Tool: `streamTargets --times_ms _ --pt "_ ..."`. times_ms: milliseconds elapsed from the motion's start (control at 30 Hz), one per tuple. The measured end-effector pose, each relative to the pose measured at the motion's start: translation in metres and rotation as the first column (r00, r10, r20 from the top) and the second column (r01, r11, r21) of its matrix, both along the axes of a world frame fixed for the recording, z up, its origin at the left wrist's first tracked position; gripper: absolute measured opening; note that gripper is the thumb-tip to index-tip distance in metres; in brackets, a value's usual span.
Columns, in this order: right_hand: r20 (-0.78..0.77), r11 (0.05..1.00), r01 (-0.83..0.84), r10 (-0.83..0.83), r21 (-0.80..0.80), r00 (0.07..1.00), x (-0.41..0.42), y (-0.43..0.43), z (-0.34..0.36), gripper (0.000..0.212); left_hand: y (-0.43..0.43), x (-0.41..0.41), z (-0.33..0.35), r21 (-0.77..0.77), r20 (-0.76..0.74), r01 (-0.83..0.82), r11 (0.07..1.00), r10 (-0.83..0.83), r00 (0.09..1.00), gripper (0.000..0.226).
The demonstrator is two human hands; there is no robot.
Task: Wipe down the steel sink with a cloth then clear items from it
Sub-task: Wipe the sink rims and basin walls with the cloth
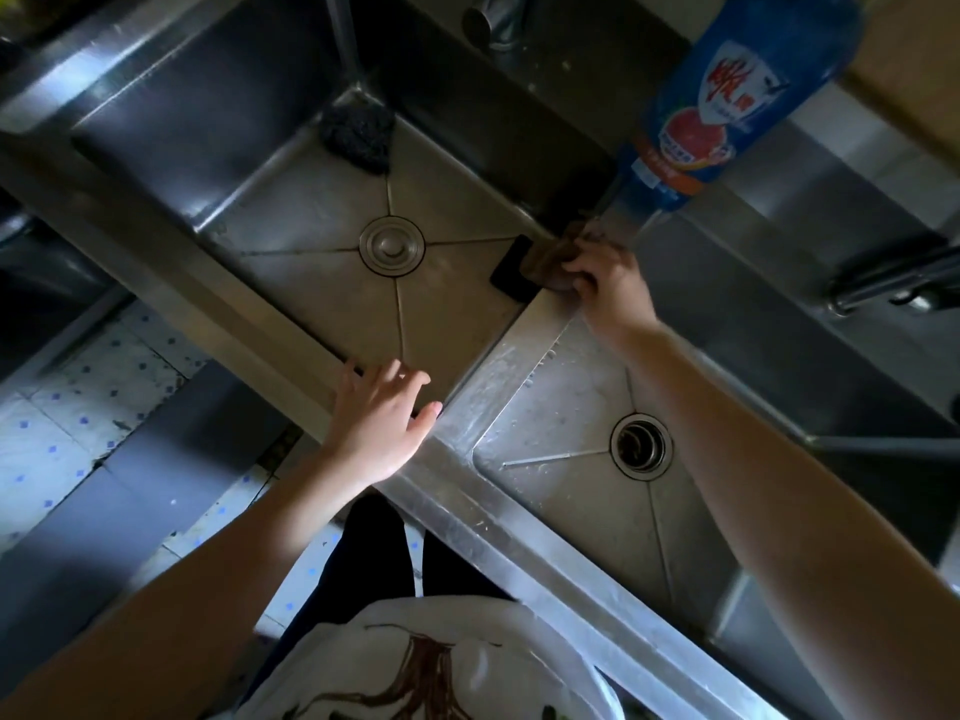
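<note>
The cloth (546, 259) sits bunched on the sink divider (498, 356), gripped in the right hand (610, 285), well beyond the spread fingers of the left hand (379, 423).

The left hand (382, 423) lies palm down, fingers straight and loosely spread, its bare forearm trailing back behind it, while the right hand (608, 288), set farther forward on an outstretched bare arm, curls its fingers round a cloth (548, 259) ahead of its knuckles
</note>
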State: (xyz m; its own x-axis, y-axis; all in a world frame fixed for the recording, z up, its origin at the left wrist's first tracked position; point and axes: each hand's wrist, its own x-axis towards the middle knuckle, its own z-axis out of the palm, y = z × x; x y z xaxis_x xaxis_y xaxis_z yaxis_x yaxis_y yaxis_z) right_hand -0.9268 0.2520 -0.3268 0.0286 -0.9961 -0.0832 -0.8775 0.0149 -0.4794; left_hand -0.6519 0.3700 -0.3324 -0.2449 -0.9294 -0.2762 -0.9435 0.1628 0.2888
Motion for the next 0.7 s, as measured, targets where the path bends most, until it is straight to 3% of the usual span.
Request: streamTargets --times_ms 467,700 --pt "0.019 0.981 -0.187 0.186 0.044 0.982 0.053 0.093 -0.005 0.028 0.000 0.016 0.006 -0.008 0.049 0.084 0.996 -0.084 0.995 0.034" --pt "-0.017 0.999 -0.050 0.050 -0.011 0.999 0.027 0.033 0.005 0.025 -0.002 0.025 0.008 -0.027 0.019 0.055 0.998 -0.054 0.998 0.032"
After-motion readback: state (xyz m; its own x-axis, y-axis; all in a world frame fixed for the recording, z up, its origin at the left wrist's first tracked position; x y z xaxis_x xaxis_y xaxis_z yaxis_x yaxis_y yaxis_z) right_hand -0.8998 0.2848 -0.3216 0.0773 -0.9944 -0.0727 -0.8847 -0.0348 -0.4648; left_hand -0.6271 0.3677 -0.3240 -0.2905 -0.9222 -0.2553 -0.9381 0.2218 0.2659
